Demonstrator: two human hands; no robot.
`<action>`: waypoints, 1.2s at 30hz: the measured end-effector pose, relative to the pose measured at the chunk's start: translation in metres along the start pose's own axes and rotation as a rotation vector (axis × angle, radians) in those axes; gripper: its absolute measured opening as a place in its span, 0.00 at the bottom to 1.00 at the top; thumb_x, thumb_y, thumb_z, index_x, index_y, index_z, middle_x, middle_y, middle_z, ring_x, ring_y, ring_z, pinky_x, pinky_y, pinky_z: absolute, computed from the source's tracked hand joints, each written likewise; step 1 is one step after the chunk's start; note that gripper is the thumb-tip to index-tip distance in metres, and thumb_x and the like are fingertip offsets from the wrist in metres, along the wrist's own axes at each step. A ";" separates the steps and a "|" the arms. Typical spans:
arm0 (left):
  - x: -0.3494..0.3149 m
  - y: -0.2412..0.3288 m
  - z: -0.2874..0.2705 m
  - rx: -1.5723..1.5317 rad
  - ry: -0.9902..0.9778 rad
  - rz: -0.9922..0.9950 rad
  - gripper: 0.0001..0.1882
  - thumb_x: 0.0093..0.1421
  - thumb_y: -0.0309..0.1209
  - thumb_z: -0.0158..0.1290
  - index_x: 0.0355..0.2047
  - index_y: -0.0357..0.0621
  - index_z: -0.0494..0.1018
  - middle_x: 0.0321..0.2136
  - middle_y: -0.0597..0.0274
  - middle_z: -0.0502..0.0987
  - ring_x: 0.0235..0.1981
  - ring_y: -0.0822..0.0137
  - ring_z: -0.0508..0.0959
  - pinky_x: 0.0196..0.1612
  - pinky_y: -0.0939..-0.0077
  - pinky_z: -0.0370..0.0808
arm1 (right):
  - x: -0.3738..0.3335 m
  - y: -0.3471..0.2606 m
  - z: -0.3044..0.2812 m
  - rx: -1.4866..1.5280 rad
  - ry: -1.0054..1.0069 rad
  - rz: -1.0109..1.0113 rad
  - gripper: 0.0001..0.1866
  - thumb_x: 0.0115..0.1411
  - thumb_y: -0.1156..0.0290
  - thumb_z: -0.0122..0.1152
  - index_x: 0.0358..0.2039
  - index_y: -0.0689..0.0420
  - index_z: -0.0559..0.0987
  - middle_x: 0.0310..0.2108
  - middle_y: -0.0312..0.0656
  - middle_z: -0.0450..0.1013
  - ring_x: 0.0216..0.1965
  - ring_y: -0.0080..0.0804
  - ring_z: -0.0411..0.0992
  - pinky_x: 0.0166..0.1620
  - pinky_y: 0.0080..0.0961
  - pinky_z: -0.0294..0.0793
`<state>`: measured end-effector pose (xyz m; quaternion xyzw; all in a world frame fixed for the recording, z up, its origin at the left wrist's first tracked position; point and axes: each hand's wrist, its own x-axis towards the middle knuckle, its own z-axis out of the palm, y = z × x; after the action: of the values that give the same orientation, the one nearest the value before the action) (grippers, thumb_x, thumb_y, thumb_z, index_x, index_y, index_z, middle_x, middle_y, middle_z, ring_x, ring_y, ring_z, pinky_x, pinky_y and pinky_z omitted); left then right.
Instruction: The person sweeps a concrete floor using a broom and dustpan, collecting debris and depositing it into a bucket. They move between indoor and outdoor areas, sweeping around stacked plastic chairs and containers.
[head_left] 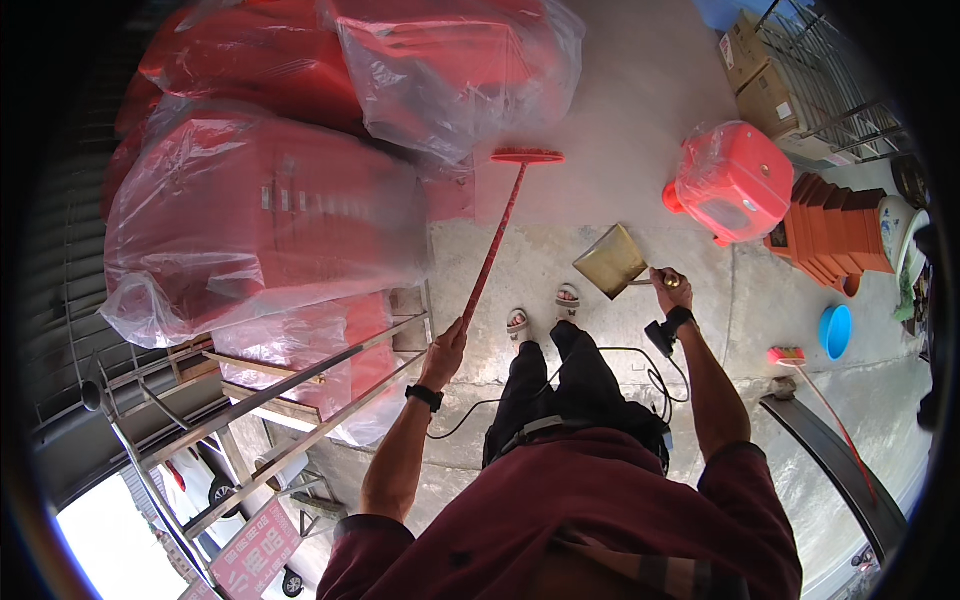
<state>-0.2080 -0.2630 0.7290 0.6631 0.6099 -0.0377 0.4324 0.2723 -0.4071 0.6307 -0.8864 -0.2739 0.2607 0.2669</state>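
My left hand [443, 355] is closed around the red handle of a broom [497, 235]. The broom stretches away from me, with its wide red head [528, 157] by the plastic-wrapped red stacks. In my right hand [674, 288] is the handle of a brass-coloured metal dustpan [612, 260]. Its flat pan hangs in front of my feet, a little to the right. A gap separates the broom head from the pan. Whether the pan or broom head touches the floor I cannot tell.
Large red stacks under clear plastic [270, 210] crowd the left, beside a metal frame [290, 385]. To the right are a wrapped red stool stack [735, 180], brown planters [825, 230], a blue basin [836, 332] and another red broom [835, 415]. A black cable [655, 380] loops near my legs.
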 end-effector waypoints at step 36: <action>-0.164 -0.061 -0.053 0.505 -0.281 -0.234 0.26 0.69 0.43 0.46 0.67 0.66 0.63 0.44 0.43 0.80 0.45 0.38 0.80 0.47 0.47 0.76 | -0.045 0.032 -0.044 0.210 0.053 0.127 0.20 0.58 0.50 0.68 0.34 0.56 0.84 0.28 0.50 0.80 0.33 0.48 0.79 0.39 0.36 0.76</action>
<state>-0.3256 -0.3643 0.8245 0.6633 0.5875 -0.3289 0.3267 0.2786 -0.4723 0.6572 -0.8758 -0.1812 0.2809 0.3481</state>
